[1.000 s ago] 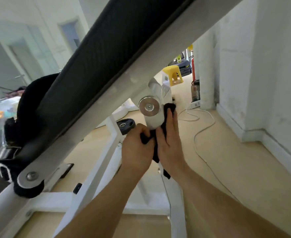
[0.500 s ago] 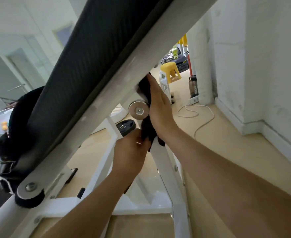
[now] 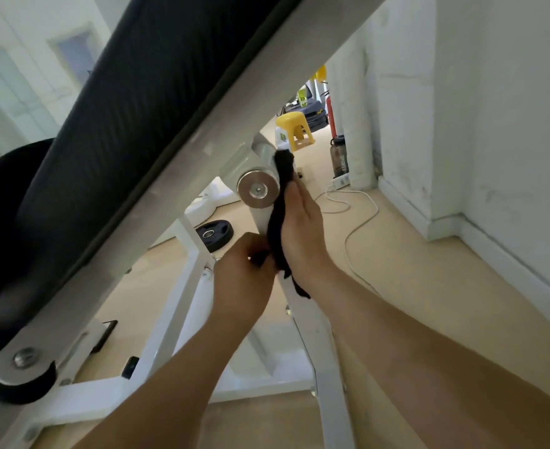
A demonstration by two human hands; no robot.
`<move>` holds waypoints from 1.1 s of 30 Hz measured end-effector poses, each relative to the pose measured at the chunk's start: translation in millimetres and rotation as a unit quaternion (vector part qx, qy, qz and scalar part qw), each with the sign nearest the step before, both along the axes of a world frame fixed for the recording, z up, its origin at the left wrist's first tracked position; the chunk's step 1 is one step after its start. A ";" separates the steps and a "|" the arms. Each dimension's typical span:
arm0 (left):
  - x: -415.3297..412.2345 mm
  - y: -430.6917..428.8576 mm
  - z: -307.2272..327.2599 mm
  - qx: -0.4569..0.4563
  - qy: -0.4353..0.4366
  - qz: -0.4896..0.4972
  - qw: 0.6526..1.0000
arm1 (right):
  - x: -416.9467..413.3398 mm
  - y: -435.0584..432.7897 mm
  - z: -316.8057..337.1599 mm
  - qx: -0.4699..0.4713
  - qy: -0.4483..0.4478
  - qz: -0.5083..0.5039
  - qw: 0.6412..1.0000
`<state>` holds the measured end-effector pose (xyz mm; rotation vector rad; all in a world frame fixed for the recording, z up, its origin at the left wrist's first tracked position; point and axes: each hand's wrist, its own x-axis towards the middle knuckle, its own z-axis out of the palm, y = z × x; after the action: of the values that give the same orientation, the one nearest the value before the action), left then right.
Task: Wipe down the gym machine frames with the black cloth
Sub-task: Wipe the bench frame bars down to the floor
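Dragging black cloth (image 3: 277, 218) back down white upright (image 3: 330, 393) beside steel disc (image 3: 258, 189), right hand (image 3: 302, 236) pressing flat, left hand (image 3: 242, 281) pinching its tail; probably finishing this post.

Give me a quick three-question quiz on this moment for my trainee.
1. True or false: the right hand presses the black cloth against the white upright, beside the round metal cap.
2. What lies on the floor behind the upright? A. weight plate B. kettlebell C. dumbbell
3. Fill in: the stool in the background is ___.
Key: 1 true; 2 A; 3 yellow.
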<state>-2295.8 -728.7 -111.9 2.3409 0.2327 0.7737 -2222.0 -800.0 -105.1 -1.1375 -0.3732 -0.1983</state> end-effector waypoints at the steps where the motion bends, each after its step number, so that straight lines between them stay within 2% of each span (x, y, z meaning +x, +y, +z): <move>1: 0.9 2.5 -0.9 -0.018 -0.011 0.002 1.000 | -1.1 3.3 9.1 0.001 -0.045 -0.021 0.999; 3: -0.5 6.0 -6.2 -0.032 -0.007 -0.001 0.999 | -1.0 3.7 -10.4 -0.011 -0.042 -0.057 0.997; 5: -2.7 7.8 -19.0 0.003 0.027 -0.003 1.000 | -3.0 -3.1 -64.0 -0.044 0.069 -0.025 0.996; 7: -4.1 9.3 -36.8 0.068 0.075 -0.014 0.995 | -10.2 -12.5 -126.6 -0.085 0.175 0.022 0.981; 9: -4.0 12.7 -52.9 0.131 0.120 -0.026 0.984 | -11.5 -16.1 -164.5 -0.132 0.218 0.047 0.966; 12: -7.2 21.5 -70.1 0.170 0.185 -0.039 0.967 | 2.0 -12.0 -172.5 -0.103 0.304 0.041 0.946; 14: -11.9 26.8 -76.2 0.163 0.243 -0.066 0.954 | 8.3 -12.1 -177.2 -0.089 0.362 0.041 0.927; 16: -15.5 28.2 -78.9 0.150 0.291 -0.098 0.940 | 6.2 -19.5 -187.6 -0.155 0.394 0.042 0.905; 19: -16.2 21.6 -80.3 0.131 0.342 -0.141 0.920 | -6.4 -36.2 -181.3 -0.341 0.364 0.028 0.866; 20: -17.2 18.0 -80.6 0.100 0.356 -0.163 0.915 | -10.3 -41.1 -169.8 -0.376 0.339 0.022 0.862; 22: -20.3 10.4 -81.4 -0.044 0.357 -0.213 0.908 | -21.1 -49.9 -140.2 -0.383 0.283 0.016 0.879; 24: -24.1 2.6 -78.9 -0.206 0.304 -0.226 0.902 | -34.4 -55.9 -108.9 -0.387 0.214 0.018 0.897; 25: -25.0 -0.2 -77.6 -0.250 0.265 -0.213 0.906 | -41.1 -57.8 -93.2 -0.402 0.181 0.028 0.897; 30: -20.4 -1.5 -55.1 -0.306 0.125 -0.131 0.935 | -52.6 -65.1 -34.7 -0.478 0.092 0.074 0.871; 33: -12.0 11.0 -32.9 -0.373 0.006 -0.098 0.923 | -59.4 -64.4 -14.2 -0.559 0.014 0.028 0.829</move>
<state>-2307.8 -717.8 -144.7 1.6121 0.2405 0.4556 -2281.4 -864.4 -119.3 -2.2855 -0.5115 0.1314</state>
